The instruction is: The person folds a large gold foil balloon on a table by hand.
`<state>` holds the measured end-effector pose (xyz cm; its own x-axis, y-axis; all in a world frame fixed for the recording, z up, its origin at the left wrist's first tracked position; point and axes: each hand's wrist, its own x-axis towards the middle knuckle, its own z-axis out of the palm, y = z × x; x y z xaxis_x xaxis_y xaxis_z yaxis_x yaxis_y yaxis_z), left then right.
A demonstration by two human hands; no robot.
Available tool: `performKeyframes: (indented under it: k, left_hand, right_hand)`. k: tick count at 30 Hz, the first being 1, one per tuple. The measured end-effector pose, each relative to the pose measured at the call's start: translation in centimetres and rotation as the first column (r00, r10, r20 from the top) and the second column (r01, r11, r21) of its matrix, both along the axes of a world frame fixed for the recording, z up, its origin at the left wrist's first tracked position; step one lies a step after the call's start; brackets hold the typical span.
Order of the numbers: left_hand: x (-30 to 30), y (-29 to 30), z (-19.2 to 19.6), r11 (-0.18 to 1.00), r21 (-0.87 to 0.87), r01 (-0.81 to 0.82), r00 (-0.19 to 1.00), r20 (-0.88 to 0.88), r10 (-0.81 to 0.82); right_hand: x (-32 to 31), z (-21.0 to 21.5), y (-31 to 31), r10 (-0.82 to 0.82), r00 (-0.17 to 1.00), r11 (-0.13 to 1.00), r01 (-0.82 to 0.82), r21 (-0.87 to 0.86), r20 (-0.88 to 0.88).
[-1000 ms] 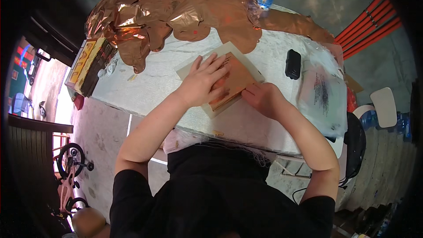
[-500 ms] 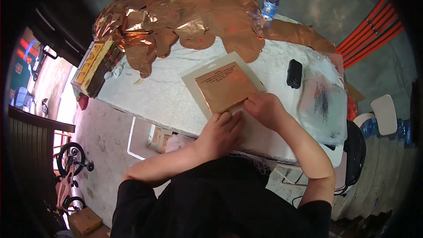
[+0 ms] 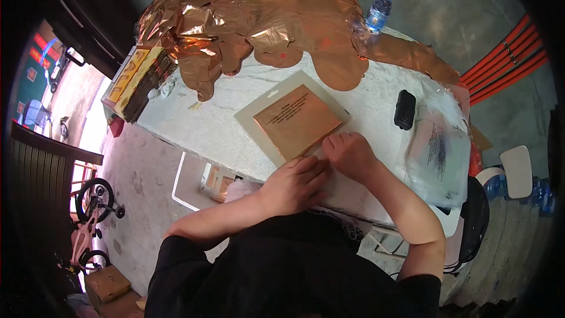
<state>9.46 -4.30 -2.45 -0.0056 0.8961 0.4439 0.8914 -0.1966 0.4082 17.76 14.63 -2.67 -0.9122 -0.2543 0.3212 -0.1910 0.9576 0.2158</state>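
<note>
Copper packet (image 3: 299, 121) now uncovered; left hand (image 3: 294, 185) (withdrawn) and right hand (image 3: 351, 156) curl fingers nearby, grip unclear.

Packet (image 3: 297, 121) on middle of table (image 3: 200, 132); left hand (image 3: 297, 182) at packet's near corner, right hand (image 3: 352, 153) at its right near edge; foil sheets (image 3: 268, 29) behind packet, along table's far side; bottle (image 3: 379, 12) at far edge, right of foil's middle; case (image 3: 405, 109) right of packet; plastic bags (image 3: 438, 153) right of case and nearer person; boxes (image 3: 132, 82) on table's left end; bin (image 3: 183, 182) below near edge, left of left hand; bicycle (image 3: 88, 224) on floor, far left; chair (image 3: 518, 171) beyond table's right end
</note>
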Motion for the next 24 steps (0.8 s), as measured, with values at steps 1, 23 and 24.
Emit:
performKeyframes:
  k: [1, 23, 24]
  left_hand:
    - [0.0, 0.0, 0.1, 1.000, 0.002, -0.001, 1.000, -0.001, 0.001]
    - [-4.1, 5.6, 0.7, 0.980, 0.012, -0.198, 0.978, -0.060, 0.198]
    - [-3.8, 5.5, 0.8, 0.984, 0.006, -0.179, 0.981, -0.074, 0.179]
  right_hand:
    - [0.1, -0.1, 0.0, -0.015, 1.000, 1.000, 0.015, -0.006, -0.003]
    - [14.4, 8.7, 14.6, -0.811, 0.582, 0.580, 0.783, -0.224, -0.066]
    - [14.5, 8.0, 16.4, -0.833, 0.553, 0.546, 0.821, -0.166, -0.005]
